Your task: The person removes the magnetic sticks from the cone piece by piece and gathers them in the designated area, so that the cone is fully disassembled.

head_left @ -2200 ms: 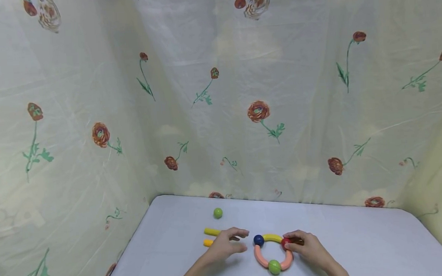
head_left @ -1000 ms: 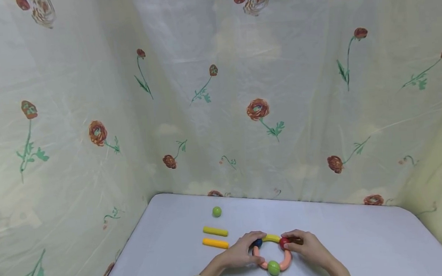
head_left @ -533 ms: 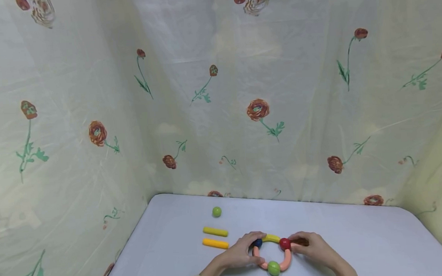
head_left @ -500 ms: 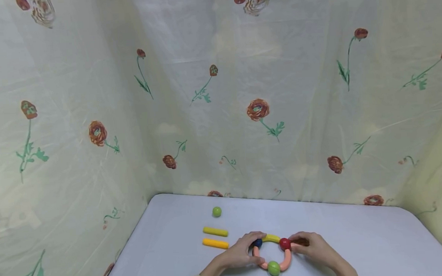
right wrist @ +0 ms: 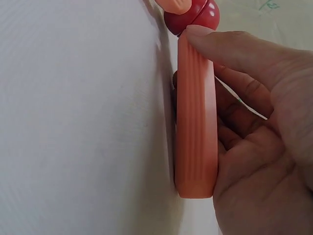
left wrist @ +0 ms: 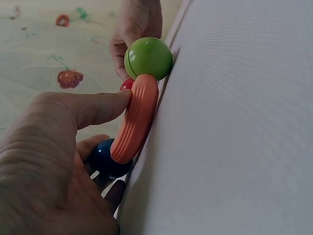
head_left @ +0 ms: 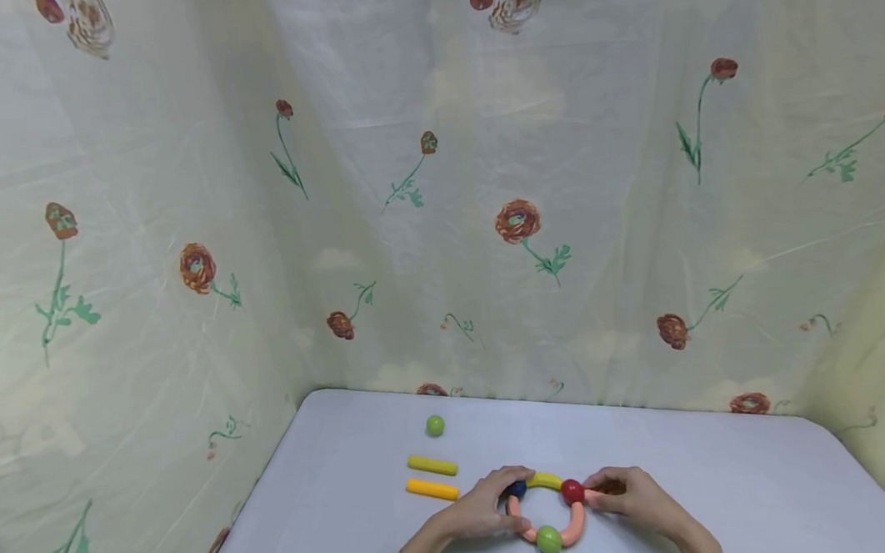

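Note:
A ring of magnetic toy pieces lies on the table: a dark blue ball (left wrist: 108, 159), a yellow curved rod (head_left: 547, 479), a red ball (head_left: 572, 491), a green ball (head_left: 549, 541) and two salmon curved rods (left wrist: 138, 117). My left hand (head_left: 484, 506) grips the ring's left side, its thumb on the left curved rod and its fingers around the blue ball. In the right wrist view, my right hand (right wrist: 274, 107) holds a straight, ribbed salmon rod (right wrist: 196, 122), thumb near its tip. That tip meets the red ball, outside the ring.
Left of the ring, a yellow straight rod (head_left: 432, 465) and an orange straight rod (head_left: 432, 489) lie on the white table (head_left: 348, 482). A loose green ball (head_left: 435, 425) sits farther back. Flower-printed curtains (head_left: 441, 251) surround the table's back and sides.
My left hand has moved right onto the ring, uncovering the yellow and orange rods. My right fingers have slid back off the red ball, a little to the right, onto the salmon rod.

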`<state>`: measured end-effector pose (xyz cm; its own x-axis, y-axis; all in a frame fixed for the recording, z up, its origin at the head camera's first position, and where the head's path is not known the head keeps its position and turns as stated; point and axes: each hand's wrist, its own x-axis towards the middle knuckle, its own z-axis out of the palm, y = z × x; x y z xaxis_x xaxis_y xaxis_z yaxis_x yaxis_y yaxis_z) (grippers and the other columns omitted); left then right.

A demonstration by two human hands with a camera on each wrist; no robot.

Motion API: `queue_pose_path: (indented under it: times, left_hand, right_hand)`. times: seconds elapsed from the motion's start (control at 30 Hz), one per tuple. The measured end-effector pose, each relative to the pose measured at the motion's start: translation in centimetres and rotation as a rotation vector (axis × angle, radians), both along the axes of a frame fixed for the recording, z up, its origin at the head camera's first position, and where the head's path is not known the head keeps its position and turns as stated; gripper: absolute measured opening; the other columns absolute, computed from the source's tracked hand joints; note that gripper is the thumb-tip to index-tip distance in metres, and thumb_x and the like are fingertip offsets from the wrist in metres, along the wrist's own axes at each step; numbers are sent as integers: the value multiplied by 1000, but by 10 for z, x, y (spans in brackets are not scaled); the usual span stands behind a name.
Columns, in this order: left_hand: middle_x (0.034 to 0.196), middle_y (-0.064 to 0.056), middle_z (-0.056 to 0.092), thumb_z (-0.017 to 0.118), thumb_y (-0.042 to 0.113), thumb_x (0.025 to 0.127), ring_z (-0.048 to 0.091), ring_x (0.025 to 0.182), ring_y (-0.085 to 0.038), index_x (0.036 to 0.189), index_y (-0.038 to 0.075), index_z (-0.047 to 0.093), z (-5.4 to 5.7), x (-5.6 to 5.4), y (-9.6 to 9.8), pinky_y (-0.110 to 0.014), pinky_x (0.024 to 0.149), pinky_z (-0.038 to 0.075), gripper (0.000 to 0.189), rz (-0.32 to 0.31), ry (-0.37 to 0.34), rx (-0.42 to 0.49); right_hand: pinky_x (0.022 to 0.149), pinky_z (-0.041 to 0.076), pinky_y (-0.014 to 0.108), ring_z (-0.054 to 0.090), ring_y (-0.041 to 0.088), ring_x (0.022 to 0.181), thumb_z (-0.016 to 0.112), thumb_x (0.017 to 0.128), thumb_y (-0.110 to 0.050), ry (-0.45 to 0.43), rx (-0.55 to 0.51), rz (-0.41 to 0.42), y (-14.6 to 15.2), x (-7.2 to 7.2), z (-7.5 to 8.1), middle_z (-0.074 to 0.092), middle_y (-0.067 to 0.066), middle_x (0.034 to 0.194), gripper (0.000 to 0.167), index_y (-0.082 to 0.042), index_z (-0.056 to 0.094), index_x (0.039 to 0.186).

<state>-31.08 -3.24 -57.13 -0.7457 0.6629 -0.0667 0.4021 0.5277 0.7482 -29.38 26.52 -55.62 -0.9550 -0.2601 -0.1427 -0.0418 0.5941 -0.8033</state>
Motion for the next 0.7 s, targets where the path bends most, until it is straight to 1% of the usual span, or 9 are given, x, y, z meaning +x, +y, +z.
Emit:
queue_pose_path:
  times: [0.3,0.6,0.7]
  left_hand:
    - [153,13,33,64,50,86,31,142,-17,144,44,34,-1,-1,0,-52,115,24,66,-1,-14,9]
    - [153,12,34,63,50,87,31,143,-16,144,45,33,-2,-1,-1,-54,115,22,65,-10,-15,13]
    - [153,13,34,64,50,86,31,142,-17,143,46,34,-1,0,-1,-54,115,24,64,-2,-27,18]
  right_hand:
    - [60,46,24,52,17,79,75,82,-35,-26,-7,-15,3,-1,-4,63,2,88,37,-7,68,104]
    - [62,47,23,53,18,81,75,83,-32,-30,-37,12,6,-2,-6,64,3,90,36,-5,67,105]
    - [63,47,23,53,18,82,75,83,-32,-31,-35,15,7,-2,-7,65,3,91,36,-5,67,106]
